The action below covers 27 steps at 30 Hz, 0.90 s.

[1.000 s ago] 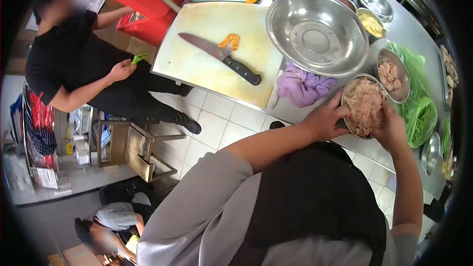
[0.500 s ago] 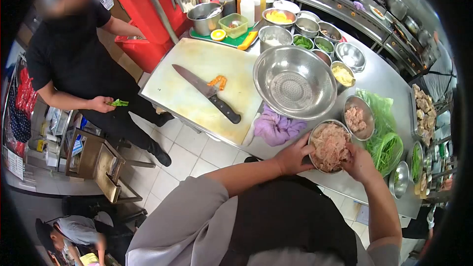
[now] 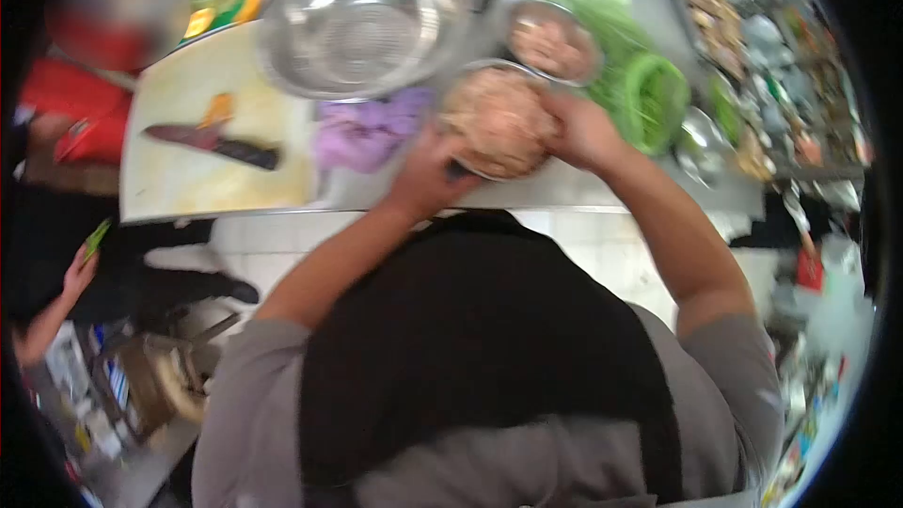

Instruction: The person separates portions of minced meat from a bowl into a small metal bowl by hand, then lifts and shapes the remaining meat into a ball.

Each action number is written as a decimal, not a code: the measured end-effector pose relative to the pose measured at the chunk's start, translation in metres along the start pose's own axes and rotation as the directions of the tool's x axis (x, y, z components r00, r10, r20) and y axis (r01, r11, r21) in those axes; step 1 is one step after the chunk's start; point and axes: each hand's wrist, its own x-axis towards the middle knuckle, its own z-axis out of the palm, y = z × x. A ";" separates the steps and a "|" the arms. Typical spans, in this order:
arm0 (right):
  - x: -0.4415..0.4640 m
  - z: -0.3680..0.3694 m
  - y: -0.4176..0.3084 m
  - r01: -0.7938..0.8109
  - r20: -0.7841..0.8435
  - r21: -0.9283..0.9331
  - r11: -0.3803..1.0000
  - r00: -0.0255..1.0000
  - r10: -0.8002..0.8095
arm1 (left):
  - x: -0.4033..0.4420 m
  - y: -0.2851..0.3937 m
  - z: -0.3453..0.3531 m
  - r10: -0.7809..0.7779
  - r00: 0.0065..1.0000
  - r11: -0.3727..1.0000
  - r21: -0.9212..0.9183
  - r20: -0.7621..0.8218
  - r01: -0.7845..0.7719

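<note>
Since the earlier frame, my view has swung round, so that I now face the steel table [image 3: 564, 192] squarely and the cutting board [image 3: 268, 183] lies off to my left. The shredded pale-pink meat [image 3: 499, 122] keeps its place in the steel bowl [image 3: 494, 61], above the near part of the table; whether the bowl's base rests on the surface cannot be determined. Finding: the turn altered my angle, not the arrangement, and the work remains centred on this bowl.

Left hand [image 3: 425, 174]: grasping the bowl at its near-left side, as before. Right hand [image 3: 585, 132]: at the right rim, fingers curled towards the meat; blur prevents me from telling whether they grip the rim or the contents.

Just beyond the bowl, slightly right, is a smaller bowl [image 3: 534, 11] holding pink pieces [image 3: 550, 47]; contact between the rims is not certain. Right of that lies a green plastic bag [image 3: 649, 99] with greens inside. To the left are a crumpled purple cloth [image 3: 372, 132] and, behind it, a large perforated basin [image 3: 365, 38].

On the board, a knife [image 3: 230, 147] lies beside orange pieces [image 3: 218, 108]. At far left, a co-worker's hand [image 3: 80, 273] still holds a green item [image 3: 97, 239].
</note>
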 end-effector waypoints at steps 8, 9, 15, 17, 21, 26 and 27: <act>0.003 -0.034 -0.002 -0.190 0.222 0.353 0.916 0.968 0.116 | -0.001 0.018 -0.007 -0.006 0.999 1.000 -0.006 -0.054 0.006; -0.001 -0.036 -0.003 -0.127 0.179 0.326 0.937 0.981 0.071 | -0.001 0.019 -0.007 -0.019 0.998 1.000 -0.007 -0.054 0.018; -0.002 -0.022 0.010 -0.141 0.099 0.536 0.832 0.990 0.104 | -0.003 0.013 -0.006 -0.023 0.999 1.000 -0.008 -0.042 0.023; 0.002 -0.016 0.019 -0.182 0.138 0.696 0.695 0.983 0.119 | -0.004 0.011 -0.004 -0.045 0.998 0.999 0.005 -0.032 0.045; -0.018 -0.018 -0.026 -0.008 -0.098 0.207 0.978 0.995 0.029 | -0.004 0.015 -0.006 -0.093 0.996 0.996 -0.015 -0.014 0.092; -0.012 0.007 -0.020 0.052 -0.274 0.019 0.998 0.961 -0.045 | 0.003 0.018 -0.006 -0.034 0.999 0.999 -0.040 -0.039 0.033; -0.008 0.008 -0.018 0.042 -0.269 0.037 0.998 0.963 -0.030 | 0.004 0.020 -0.008 -0.046 0.998 0.998 -0.051 -0.033 0.045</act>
